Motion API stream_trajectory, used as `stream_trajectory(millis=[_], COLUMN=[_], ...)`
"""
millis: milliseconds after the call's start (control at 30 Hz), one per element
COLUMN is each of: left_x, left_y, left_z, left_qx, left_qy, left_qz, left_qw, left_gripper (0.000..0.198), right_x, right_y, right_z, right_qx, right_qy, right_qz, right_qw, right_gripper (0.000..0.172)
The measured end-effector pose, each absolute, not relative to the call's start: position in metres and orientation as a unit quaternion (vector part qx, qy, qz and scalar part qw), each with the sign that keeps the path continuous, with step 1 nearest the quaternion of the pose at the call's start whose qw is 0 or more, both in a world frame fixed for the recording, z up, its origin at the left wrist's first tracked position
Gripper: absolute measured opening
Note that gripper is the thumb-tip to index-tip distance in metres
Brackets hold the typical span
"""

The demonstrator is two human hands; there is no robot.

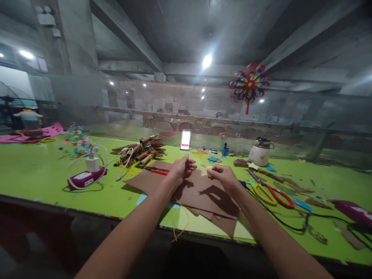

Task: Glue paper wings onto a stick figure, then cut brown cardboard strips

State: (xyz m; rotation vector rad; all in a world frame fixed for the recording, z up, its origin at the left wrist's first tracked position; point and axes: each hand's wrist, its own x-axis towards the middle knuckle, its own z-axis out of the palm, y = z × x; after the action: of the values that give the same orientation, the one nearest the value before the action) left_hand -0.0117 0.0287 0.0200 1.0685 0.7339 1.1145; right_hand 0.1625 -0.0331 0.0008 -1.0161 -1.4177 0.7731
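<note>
My right hand (pixel 224 175) pinches a pale yellow paper star (pixel 206 170) between thumb and fingertips, just above the brown paper. Left of the star is my left hand (pixel 183 169), its fingers loosely bent and apart, with nothing visible in them. Below both hands lie stacked sheets of brown paper (pixel 200 199), with shadows of the hands on them. Beside my left hand, a red and black tool (pixel 158 171), perhaps a utility knife, rests on the paper. Yellow string (pixel 180 228) trails over the front edge of the sheets.
Scissors with yellow and red handles (pixel 271 193) lie at right near a white jug (pixel 259 152). Rolled brown paper pieces (pixel 142 149) are heaped left of a lit phone (pixel 185 140). A purple power strip (pixel 87 177) with a white charger and cable stands on the green table (pixel 43 174).
</note>
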Motion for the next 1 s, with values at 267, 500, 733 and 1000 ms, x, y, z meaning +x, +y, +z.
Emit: stream_trajectory(millis=[267, 500, 733, 1000], left_x=[-0.022, -0.112, -0.16, -0.142], left_y=[0.025, 0.021, -0.012, -0.023], left_z=[0.032, 0.051, 0.018, 0.034], left_qx=[0.511, 0.558, 0.621, 0.683], left_qy=[0.326, 0.429, 0.549, 0.516], left_qz=[0.527, 0.543, 0.448, 0.441], left_qw=[0.596, 0.458, 0.335, 0.27], left_gripper=[0.021, 0.028, 0.03, 0.028], right_x=[0.165, 0.174, 0.17, 0.176], right_y=[-0.029, -0.019, -0.021, -0.022], right_z=[0.0, -0.015, -0.015, -0.014], right_qx=[-0.5, -0.536, -0.542, -0.559], right_qy=[-0.616, -0.586, -0.573, -0.561], right_qz=[0.236, 0.249, 0.258, 0.24], right_qw=[0.561, 0.554, 0.558, 0.562], right_gripper=[0.023, 0.02, 0.018, 0.015])
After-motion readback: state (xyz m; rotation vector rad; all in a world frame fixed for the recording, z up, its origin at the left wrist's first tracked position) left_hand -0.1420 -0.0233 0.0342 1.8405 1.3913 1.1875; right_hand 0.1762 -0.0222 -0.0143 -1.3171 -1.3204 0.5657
